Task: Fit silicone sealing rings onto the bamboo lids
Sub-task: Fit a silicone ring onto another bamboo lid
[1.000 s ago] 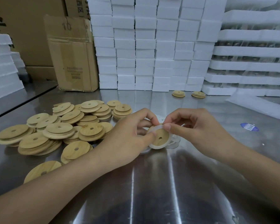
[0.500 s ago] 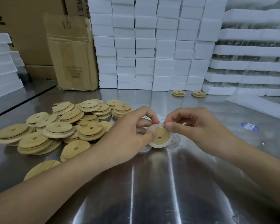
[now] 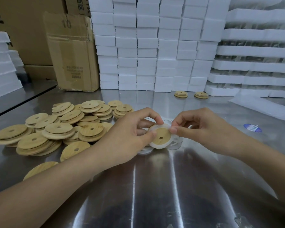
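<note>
On the shiny metal table, one bamboo lid sits between two hands.
A big pile of lids, too many to count, lies on the left. The left hand pinches the lid's left edge. The right hand pinches the white ring at the lid's top right edge. Loose rings lie just under. Two back lids sit far behind.

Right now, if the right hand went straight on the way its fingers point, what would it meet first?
The right hand points left and pinches the silicone ring on the bamboo lid, so it would push into that lid first, then probably the left hand gripping it.
</note>
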A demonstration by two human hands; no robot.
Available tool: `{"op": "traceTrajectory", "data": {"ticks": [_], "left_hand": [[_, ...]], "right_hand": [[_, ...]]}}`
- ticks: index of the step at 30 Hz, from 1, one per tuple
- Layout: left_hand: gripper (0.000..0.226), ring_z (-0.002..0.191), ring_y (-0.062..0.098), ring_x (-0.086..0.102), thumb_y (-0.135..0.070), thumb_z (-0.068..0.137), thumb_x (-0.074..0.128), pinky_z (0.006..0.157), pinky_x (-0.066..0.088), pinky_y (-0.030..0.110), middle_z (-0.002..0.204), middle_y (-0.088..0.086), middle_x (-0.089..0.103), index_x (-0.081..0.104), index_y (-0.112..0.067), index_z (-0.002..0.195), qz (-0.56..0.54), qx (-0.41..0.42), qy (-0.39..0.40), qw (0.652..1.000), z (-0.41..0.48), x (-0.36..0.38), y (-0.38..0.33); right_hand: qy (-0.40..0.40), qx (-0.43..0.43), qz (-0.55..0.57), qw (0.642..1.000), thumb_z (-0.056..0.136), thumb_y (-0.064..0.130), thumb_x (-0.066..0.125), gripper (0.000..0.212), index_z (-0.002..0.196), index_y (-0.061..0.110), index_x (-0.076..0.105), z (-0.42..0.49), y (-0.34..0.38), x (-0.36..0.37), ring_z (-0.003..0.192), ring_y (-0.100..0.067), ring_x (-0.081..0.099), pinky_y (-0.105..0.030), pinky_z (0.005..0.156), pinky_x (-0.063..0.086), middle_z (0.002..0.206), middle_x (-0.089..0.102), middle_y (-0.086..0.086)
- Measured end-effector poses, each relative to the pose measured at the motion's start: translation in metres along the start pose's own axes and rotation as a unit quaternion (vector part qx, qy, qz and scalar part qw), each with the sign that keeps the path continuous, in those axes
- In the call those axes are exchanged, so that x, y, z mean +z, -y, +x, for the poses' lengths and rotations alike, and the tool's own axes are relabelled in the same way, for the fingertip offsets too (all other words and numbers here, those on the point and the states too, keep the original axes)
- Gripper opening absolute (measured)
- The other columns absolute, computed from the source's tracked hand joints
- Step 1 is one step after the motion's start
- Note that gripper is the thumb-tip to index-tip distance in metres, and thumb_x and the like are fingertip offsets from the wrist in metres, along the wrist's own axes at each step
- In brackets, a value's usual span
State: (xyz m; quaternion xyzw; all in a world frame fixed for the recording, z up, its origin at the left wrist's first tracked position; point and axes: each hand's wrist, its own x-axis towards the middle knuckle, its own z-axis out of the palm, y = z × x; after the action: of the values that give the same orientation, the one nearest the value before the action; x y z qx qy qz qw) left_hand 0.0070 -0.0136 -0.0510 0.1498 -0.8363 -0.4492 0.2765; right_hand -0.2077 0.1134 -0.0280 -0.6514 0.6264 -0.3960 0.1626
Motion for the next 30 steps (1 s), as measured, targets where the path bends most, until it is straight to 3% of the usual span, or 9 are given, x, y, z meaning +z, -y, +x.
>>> {"op": "traceTrajectory", "data": {"ticks": [5,11,20,22,26,30], "left_hand": [[0.020,0.093,0.039,0.079,-0.014,0.102,0.070,0.089,0.058,0.070,0.107,-0.004,0.082,0.069,-0.034,0.108,-0.008,-0.009,0.002,1.000,0.001,0.000,-0.001],[0.030,0.090,0.025,0.082,-0.005,0.102,0.068,0.093,0.060,0.064,0.109,-0.008,0.083,0.068,-0.035,0.107,-0.004,-0.018,0.000,1.000,0.002,0.000,0.000],[0.030,0.091,0.026,0.082,0.003,0.100,0.069,0.095,0.060,0.061,0.103,-0.002,0.084,0.070,-0.027,0.105,-0.048,-0.031,-0.042,0.997,0.001,0.002,-0.002],[0.029,0.094,0.031,0.081,0.006,0.100,0.068,0.095,0.062,0.059,0.101,0.003,0.084,0.069,-0.022,0.107,-0.084,-0.035,-0.065,0.994,0.002,0.002,-0.002],[0.028,0.092,0.031,0.080,0.005,0.101,0.067,0.088,0.063,0.046,0.102,0.008,0.084,0.067,-0.020,0.112,-0.139,-0.044,-0.079,0.986,0.003,0.002,-0.005],[0.025,0.091,0.029,0.080,0.006,0.101,0.066,0.080,0.064,0.035,0.102,0.010,0.084,0.066,-0.017,0.111,-0.169,-0.049,-0.080,0.981,0.000,0.004,-0.007]], "right_hand": [[0.045,0.018,-0.030,0.998,0.094,0.022,0.078,0.010,0.086,0.016,0.079,0.001,-0.003,-0.009,0.070,-0.003,0.061,-0.015,0.068,0.047,0.080,0.075,0.002],[0.058,0.017,-0.009,0.998,0.089,0.017,0.082,0.004,0.086,0.014,0.081,0.001,-0.006,-0.008,0.067,0.001,0.062,-0.009,0.067,0.045,0.076,0.076,0.002],[0.064,0.019,-0.024,0.997,0.088,0.021,0.085,0.014,0.080,0.010,0.080,-0.002,-0.008,0.000,0.059,0.001,0.055,-0.009,0.060,0.041,0.064,0.069,0.003],[0.062,0.026,0.014,0.998,0.087,0.019,0.084,0.012,0.080,0.010,0.080,0.000,-0.007,-0.001,0.059,-0.001,0.057,-0.011,0.060,0.045,0.063,0.069,0.004],[0.054,0.037,0.054,0.996,0.079,0.032,0.084,0.017,0.077,0.015,0.082,0.000,-0.005,0.000,0.060,-0.003,0.058,-0.014,0.060,0.049,0.065,0.071,0.003],[0.059,0.056,0.051,0.995,0.086,0.019,0.085,0.013,0.076,0.012,0.080,-0.001,-0.003,0.002,0.057,-0.004,0.056,-0.015,0.058,0.047,0.063,0.067,0.004]]}}
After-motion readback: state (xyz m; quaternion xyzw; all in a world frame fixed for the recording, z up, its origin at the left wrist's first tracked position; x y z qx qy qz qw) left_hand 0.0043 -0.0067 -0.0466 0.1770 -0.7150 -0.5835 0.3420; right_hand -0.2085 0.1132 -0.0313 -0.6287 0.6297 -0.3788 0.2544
